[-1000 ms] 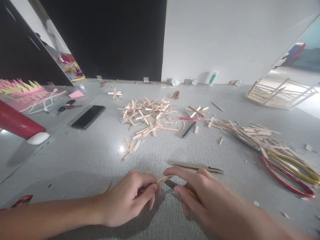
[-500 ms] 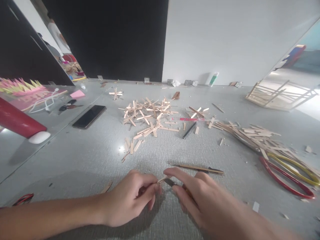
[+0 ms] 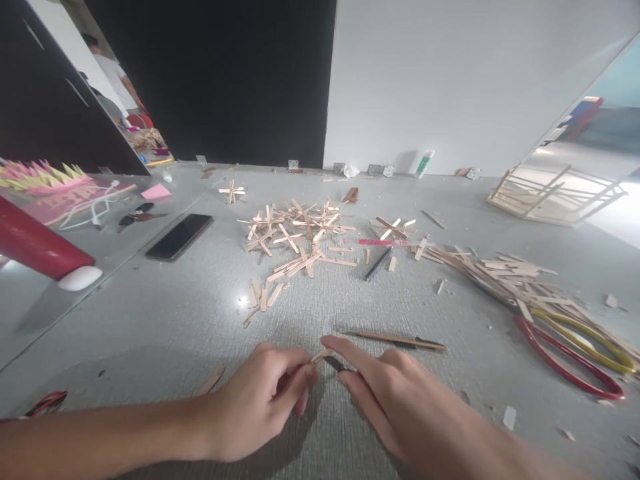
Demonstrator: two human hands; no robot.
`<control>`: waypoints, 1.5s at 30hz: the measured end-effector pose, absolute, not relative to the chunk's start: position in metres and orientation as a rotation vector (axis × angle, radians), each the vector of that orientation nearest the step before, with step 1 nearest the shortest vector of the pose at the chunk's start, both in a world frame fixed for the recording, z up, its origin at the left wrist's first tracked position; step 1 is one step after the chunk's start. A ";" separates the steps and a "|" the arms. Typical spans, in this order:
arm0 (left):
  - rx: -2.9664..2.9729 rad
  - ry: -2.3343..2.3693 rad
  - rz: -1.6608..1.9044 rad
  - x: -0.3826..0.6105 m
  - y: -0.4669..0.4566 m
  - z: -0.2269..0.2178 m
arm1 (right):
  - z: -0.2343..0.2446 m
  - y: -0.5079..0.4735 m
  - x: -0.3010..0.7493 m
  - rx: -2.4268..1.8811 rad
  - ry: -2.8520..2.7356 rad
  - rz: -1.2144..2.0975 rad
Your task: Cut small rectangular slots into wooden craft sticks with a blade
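Note:
My left hand (image 3: 265,397) is closed, pinching a small wooden stick (image 3: 318,358) between thumb and fingers. My right hand (image 3: 387,390) is closed around a knife, whose handle is mostly covered by the palm. The knife's dark blade (image 3: 334,363) points left at the stick, and my right index finger reaches over to the stick's far end. Just beyond the right hand, a pen (image 3: 423,343) and a thin wooden stick lie side by side on the grey table.
A pile of crossed craft sticks (image 3: 305,223) lies mid-table. Loose sticks (image 3: 520,267) and scissors with red and yellow handles (image 3: 575,360) are at right, a stick frame (image 3: 555,197) behind. At left are a phone (image 3: 181,235) and a red cylinder (image 3: 40,243).
My right hand and the knife have shifted slightly left, and the index fingertip now reaches the stick. The left hand keeps its pinch almost in place.

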State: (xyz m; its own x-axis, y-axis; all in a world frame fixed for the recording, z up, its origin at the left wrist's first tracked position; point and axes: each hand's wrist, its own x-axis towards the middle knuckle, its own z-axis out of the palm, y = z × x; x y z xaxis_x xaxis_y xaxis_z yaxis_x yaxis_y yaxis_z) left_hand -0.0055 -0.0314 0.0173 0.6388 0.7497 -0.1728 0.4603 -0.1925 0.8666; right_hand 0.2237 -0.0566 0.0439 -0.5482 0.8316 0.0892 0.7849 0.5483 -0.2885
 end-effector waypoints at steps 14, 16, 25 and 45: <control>1.926 0.851 0.369 -0.007 -0.029 0.017 | 0.036 -0.061 0.227 -1.270 -2.776 0.096; 1.902 0.835 0.344 -0.008 -0.029 0.018 | 0.037 -0.055 0.232 -1.103 -2.831 0.152; 1.719 0.803 0.291 -0.014 -0.026 0.017 | 0.045 -0.031 0.246 -1.182 -2.665 0.697; 1.673 0.744 0.313 -0.014 -0.021 0.017 | 0.065 -0.017 0.249 -0.923 -2.692 0.931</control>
